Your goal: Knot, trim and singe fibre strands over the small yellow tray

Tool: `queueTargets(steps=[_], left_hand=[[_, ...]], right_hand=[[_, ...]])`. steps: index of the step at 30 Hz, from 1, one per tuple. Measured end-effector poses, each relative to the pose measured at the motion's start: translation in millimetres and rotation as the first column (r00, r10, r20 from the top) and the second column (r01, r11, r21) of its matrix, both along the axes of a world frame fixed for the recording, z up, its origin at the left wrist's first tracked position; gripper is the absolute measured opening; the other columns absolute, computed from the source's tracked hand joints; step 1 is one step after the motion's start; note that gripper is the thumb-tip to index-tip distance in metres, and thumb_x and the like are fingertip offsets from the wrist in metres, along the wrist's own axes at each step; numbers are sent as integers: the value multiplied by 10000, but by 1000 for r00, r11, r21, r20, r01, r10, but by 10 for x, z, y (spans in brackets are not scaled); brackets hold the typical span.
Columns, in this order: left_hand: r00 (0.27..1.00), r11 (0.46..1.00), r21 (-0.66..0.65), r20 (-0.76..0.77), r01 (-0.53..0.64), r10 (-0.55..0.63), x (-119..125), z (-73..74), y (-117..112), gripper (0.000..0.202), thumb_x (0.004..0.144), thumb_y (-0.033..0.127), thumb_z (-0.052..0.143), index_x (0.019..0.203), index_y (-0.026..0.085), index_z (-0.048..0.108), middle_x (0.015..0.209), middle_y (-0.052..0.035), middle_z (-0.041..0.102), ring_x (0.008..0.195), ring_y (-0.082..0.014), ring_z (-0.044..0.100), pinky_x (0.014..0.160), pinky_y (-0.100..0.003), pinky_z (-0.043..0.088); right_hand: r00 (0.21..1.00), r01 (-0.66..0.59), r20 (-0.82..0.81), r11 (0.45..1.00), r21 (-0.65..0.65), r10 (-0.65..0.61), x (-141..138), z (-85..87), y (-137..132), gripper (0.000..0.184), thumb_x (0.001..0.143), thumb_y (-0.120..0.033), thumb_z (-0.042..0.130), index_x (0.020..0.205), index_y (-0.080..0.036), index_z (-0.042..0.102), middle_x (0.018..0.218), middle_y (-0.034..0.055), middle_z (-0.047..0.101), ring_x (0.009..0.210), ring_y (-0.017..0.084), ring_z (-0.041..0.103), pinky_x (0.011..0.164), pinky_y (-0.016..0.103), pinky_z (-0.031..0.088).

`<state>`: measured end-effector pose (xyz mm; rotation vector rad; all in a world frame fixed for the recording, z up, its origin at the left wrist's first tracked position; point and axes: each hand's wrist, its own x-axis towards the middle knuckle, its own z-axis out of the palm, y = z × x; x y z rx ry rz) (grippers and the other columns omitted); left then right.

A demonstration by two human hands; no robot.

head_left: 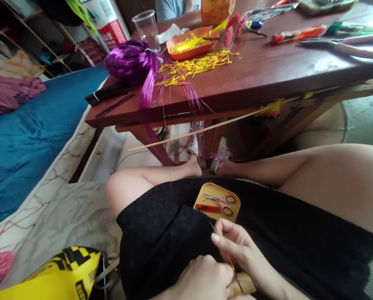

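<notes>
Both my hands rest low on my lap over black cloth. My right hand pinches a thin stick with a red and yellow tip, fingers pressed together. My left hand is closed in a loose fist beside it, touching the same stick's lower end. Just beyond my fingers lies a small yellow tray holding pink-handled scissors and a red tool.
A dark wooden table stands ahead with a purple fibre bundle, scattered yellow sticks, an orange tray, a plastic cup and pliers. A long thin stick hangs below its edge. A blue mattress lies left; a yellow bag sits bottom left.
</notes>
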<state>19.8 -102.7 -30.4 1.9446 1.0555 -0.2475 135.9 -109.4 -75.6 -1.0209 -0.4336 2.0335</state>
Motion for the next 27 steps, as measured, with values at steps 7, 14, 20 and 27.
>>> queueTargets(steps=[7, 14, 20, 27], left_hand=[[995, 986, 134, -41, 97, -93, 23, -21, -31, 477, 780, 548, 494, 606, 156, 703, 343, 32, 371, 282, -78, 230, 288, -196, 137], [995, 997, -23, 72, -69, 70, 2, -25, 87, 364, 748, 519, 553, 656, 184, 660, 427, 36, 399, 365, -107, 346, 370, -215, 230], [685, 805, -425, 438, -413, 582, -86, 8, 377, 503, 730, 508, 577, 1109, 190, 490, 836, -17, 562, 655, -140, 482, 600, -243, 386], [621, 756, -421, 433, -502, 653, -163, -189, 499, 420, 783, 479, 550, 1056, 166, 481, 724, 12, 539, 563, -101, 425, 542, -220, 341]], right_hand=[[1000, 16, -3, 1000, -25, -16, -43, -66, -29, 428, 664, -488, 687, 612, -214, 363, 408, -142, 252, 357, 24, 150, 355, 178, 110], [990, 12, 138, 994, 112, -28, 102, 91, 106, 384, 691, -480, 669, 613, -199, 419, 465, -109, 309, 412, 48, 207, 383, 181, 180], [738, -20, 582, 851, 525, -342, 512, 233, 305, 258, 793, -400, 587, 640, -203, 522, 563, -42, 442, 514, 110, 389, 469, 216, 330], [748, 433, 366, 825, 364, -554, 665, 105, 457, 270, 759, -429, 634, 687, -201, 509, 526, -82, 334, 453, 63, 250, 399, 167, 234]])
